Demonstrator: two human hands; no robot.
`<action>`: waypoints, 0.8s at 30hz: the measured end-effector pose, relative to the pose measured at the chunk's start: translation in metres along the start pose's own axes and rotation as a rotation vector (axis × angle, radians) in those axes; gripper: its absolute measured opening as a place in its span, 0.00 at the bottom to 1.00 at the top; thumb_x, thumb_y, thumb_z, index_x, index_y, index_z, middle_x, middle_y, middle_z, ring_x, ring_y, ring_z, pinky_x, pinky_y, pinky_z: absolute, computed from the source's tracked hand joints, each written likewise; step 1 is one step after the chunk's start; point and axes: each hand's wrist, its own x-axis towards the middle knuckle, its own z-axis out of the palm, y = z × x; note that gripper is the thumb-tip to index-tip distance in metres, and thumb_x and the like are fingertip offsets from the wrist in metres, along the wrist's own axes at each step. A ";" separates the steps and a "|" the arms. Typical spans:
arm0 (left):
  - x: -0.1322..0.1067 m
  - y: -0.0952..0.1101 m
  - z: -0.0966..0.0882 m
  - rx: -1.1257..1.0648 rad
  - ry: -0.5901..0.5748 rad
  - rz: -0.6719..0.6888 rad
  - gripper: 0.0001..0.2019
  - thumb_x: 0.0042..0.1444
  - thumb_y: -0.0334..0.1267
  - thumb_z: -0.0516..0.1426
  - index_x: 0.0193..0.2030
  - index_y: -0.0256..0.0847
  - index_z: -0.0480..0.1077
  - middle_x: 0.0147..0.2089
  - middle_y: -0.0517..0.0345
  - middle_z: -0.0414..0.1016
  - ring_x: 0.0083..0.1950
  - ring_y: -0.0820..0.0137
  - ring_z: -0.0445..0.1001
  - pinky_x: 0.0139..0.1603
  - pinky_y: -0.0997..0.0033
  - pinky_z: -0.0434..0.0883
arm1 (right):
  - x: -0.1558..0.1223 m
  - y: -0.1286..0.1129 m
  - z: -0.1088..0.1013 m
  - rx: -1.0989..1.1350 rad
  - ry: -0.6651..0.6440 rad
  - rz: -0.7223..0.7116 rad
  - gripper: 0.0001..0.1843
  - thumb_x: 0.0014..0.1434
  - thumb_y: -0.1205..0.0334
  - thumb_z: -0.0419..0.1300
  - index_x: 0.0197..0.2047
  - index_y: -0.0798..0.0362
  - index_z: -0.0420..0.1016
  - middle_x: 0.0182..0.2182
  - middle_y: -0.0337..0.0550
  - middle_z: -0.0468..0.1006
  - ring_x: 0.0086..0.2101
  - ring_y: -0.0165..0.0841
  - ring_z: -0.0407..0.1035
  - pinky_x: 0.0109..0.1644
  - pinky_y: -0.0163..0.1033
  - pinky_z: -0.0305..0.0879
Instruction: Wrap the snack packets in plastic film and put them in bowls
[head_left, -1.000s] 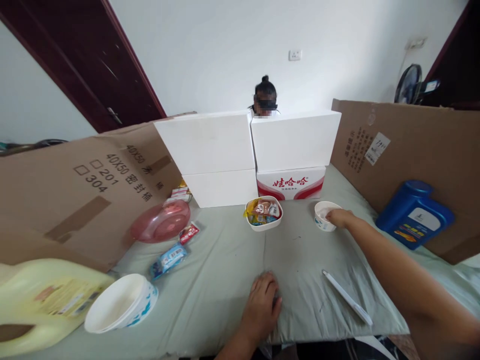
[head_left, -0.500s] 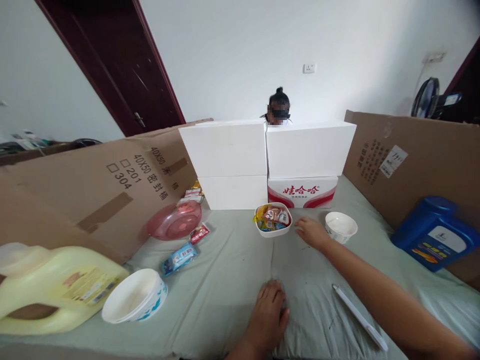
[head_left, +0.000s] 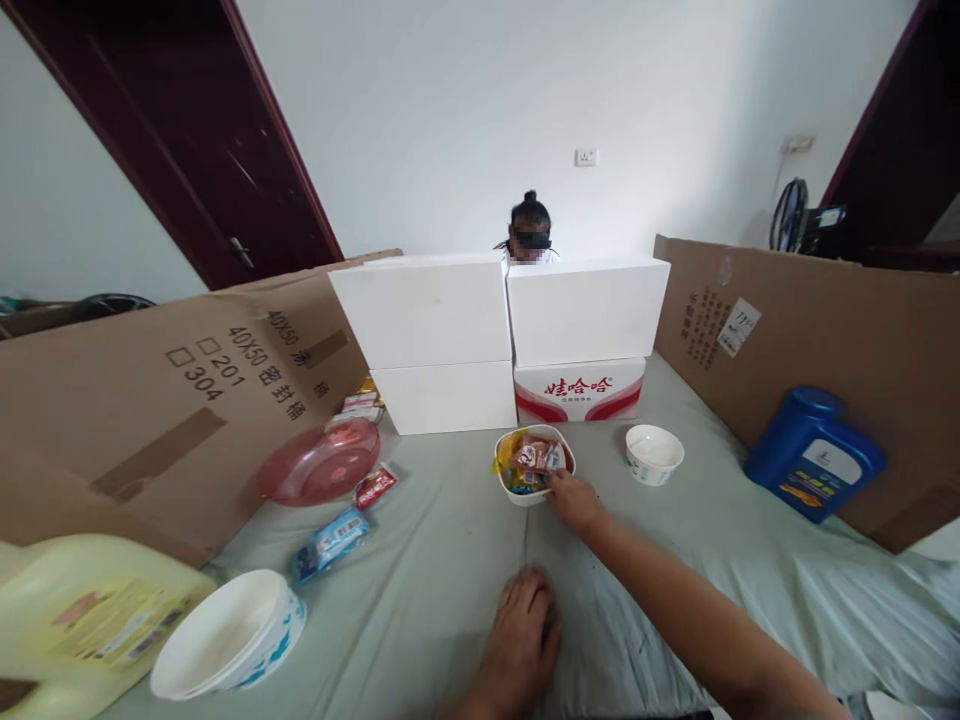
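Observation:
My right hand (head_left: pixel 574 500) reaches forward to the near right rim of a white bowl (head_left: pixel 514 492) filled with several small snack packets (head_left: pixel 534 457); its fingertips touch the packets there, and I cannot see whether they grip one. My left hand (head_left: pixel 520 640) lies palm down on the pale green cloth (head_left: pixel 450 560) near the table's front edge, fingers loosely together, holding nothing that shows. A small empty white cup (head_left: pixel 654 454) stands to the right of the snack bowl, apart from both hands.
White boxes (head_left: pixel 499 335) are stacked behind the bowl, with a person seated beyond them. Cardboard sheets wall both sides. At left lie a pink dish (head_left: pixel 319 462), a red packet (head_left: pixel 375 487), a blue packet (head_left: pixel 330 533), a white bowl (head_left: pixel 225 632) and a yellow jug (head_left: pixel 82 612). A blue jug (head_left: pixel 814 455) leans at right.
My right hand left the small white cup and travelled left to the snack bowl. The white pen on the cloth is out of view. My left hand stayed put.

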 end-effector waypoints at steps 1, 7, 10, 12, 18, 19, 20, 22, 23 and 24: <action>0.000 0.000 0.000 0.003 -0.003 0.000 0.11 0.53 0.27 0.55 0.43 0.40 0.69 0.54 0.45 0.71 0.56 0.55 0.70 0.56 0.46 0.71 | -0.012 0.002 0.001 -0.006 0.003 -0.003 0.12 0.66 0.59 0.54 0.48 0.54 0.72 0.48 0.48 0.75 0.43 0.36 0.73 0.46 0.42 0.68; -0.002 -0.003 0.004 0.044 0.016 0.013 0.11 0.53 0.28 0.57 0.44 0.40 0.69 0.53 0.46 0.72 0.54 0.55 0.72 0.54 0.48 0.73 | -0.094 0.028 0.004 -0.051 0.027 0.025 0.11 0.66 0.61 0.50 0.43 0.53 0.74 0.43 0.48 0.77 0.38 0.35 0.75 0.39 0.36 0.67; -0.002 -0.004 0.004 0.051 0.023 0.027 0.11 0.53 0.29 0.56 0.44 0.41 0.69 0.53 0.47 0.72 0.54 0.56 0.72 0.53 0.49 0.74 | -0.126 0.050 0.003 -0.075 0.053 0.088 0.13 0.67 0.62 0.48 0.43 0.53 0.73 0.42 0.49 0.77 0.37 0.36 0.75 0.37 0.36 0.68; -0.002 -0.005 0.004 0.055 0.031 0.042 0.11 0.53 0.29 0.56 0.43 0.41 0.69 0.52 0.47 0.72 0.54 0.56 0.72 0.53 0.49 0.74 | -0.142 0.066 0.002 -0.095 0.081 0.135 0.14 0.67 0.62 0.46 0.43 0.53 0.73 0.42 0.49 0.77 0.37 0.36 0.76 0.36 0.36 0.67; -0.001 -0.006 0.003 0.085 0.046 0.081 0.09 0.55 0.31 0.54 0.44 0.42 0.69 0.52 0.47 0.72 0.54 0.57 0.73 0.52 0.50 0.74 | -0.159 0.116 -0.004 -0.185 0.130 0.360 0.14 0.67 0.59 0.46 0.43 0.50 0.73 0.42 0.47 0.77 0.35 0.36 0.76 0.32 0.35 0.65; -0.001 -0.006 0.003 0.085 0.041 0.083 0.09 0.56 0.31 0.54 0.43 0.42 0.69 0.52 0.48 0.72 0.54 0.57 0.73 0.52 0.50 0.74 | -0.157 0.124 -0.006 -0.193 0.127 0.396 0.15 0.67 0.59 0.46 0.43 0.50 0.73 0.43 0.47 0.76 0.35 0.36 0.76 0.32 0.36 0.65; -0.001 -0.006 0.003 0.084 0.036 0.083 0.09 0.56 0.31 0.54 0.43 0.42 0.69 0.52 0.48 0.72 0.54 0.57 0.72 0.52 0.51 0.74 | -0.154 0.133 -0.008 -0.199 0.129 0.427 0.15 0.67 0.59 0.45 0.43 0.50 0.73 0.44 0.48 0.76 0.35 0.36 0.76 0.32 0.36 0.65; -0.001 -0.006 0.002 0.086 0.033 0.083 0.09 0.56 0.31 0.54 0.43 0.42 0.69 0.52 0.48 0.72 0.54 0.57 0.72 0.52 0.50 0.74 | -0.146 0.149 -0.014 -0.206 0.133 0.478 0.15 0.67 0.59 0.45 0.44 0.51 0.72 0.45 0.49 0.76 0.36 0.37 0.75 0.33 0.37 0.65; -0.001 -0.005 0.002 0.086 0.035 0.084 0.09 0.56 0.31 0.54 0.44 0.42 0.69 0.52 0.48 0.72 0.54 0.57 0.72 0.53 0.50 0.74 | -0.140 0.158 -0.017 -0.208 0.135 0.501 0.16 0.67 0.59 0.45 0.44 0.51 0.72 0.45 0.50 0.75 0.37 0.37 0.75 0.33 0.37 0.66; -0.001 -0.005 0.002 0.086 0.038 0.085 0.10 0.56 0.30 0.54 0.44 0.42 0.69 0.52 0.48 0.72 0.55 0.57 0.72 0.53 0.50 0.74 | -0.134 0.167 -0.020 -0.208 0.136 0.520 0.16 0.67 0.59 0.44 0.45 0.52 0.72 0.46 0.51 0.75 0.37 0.37 0.75 0.34 0.38 0.66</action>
